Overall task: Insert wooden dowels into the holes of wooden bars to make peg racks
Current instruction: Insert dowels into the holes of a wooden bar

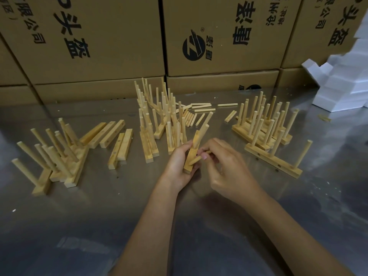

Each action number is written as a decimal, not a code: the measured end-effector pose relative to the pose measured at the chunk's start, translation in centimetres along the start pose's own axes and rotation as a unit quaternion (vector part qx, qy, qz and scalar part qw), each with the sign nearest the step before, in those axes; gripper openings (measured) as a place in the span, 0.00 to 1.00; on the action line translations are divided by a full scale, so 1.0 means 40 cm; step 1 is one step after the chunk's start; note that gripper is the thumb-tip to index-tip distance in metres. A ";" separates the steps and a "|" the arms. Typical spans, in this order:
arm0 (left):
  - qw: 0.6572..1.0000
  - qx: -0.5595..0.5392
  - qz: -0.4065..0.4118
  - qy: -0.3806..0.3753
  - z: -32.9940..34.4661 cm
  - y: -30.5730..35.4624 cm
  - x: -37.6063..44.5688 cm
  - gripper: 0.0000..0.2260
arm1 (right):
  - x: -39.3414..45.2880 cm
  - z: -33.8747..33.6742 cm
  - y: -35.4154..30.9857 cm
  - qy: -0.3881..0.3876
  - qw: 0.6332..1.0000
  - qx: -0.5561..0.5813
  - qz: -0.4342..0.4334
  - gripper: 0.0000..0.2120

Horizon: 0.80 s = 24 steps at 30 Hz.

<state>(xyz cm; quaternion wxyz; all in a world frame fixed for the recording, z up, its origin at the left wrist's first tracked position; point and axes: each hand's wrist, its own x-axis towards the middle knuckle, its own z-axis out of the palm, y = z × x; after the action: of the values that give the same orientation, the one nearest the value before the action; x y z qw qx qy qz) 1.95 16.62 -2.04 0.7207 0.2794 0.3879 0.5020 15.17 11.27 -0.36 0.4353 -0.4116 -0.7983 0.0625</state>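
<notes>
Above the steel table (99, 216), left hand (178, 168) gripping a tilted wooden bar (191, 156), right hand (229, 172) pinching a dowel (197, 159), seemingly at a hole.

A small factory packing or assembly area is showing here; printed cardboard cartons (103, 36) are standing stacked beyond the hands. White foam blocks (342, 80) are piling up far right of them; batches of peg racks (264, 124) are crowding the steel worktable (99, 216) on both sides.
</notes>
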 end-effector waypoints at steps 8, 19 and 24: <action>1.000 0.014 0.020 0.012 0.002 -0.006 0.004 0.14 | 0.020 0.008 -0.001 0.003 0.992 0.091 0.081 0.05; 0.998 -0.055 0.001 -0.026 -0.012 -0.008 0.009 0.14 | 0.027 0.055 -0.018 0.024 0.990 0.091 0.101 0.04; 0.999 -0.042 0.011 -0.021 -0.009 -0.009 0.003 0.13 | 0.019 0.075 -0.019 0.052 0.992 0.066 0.095 0.04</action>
<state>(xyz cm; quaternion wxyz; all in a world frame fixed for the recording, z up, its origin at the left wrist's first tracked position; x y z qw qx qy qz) 1.84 16.61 -2.56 0.7341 0.2644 0.3480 0.5197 12.25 12.07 -1.36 0.4945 -0.4584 -0.7261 0.1342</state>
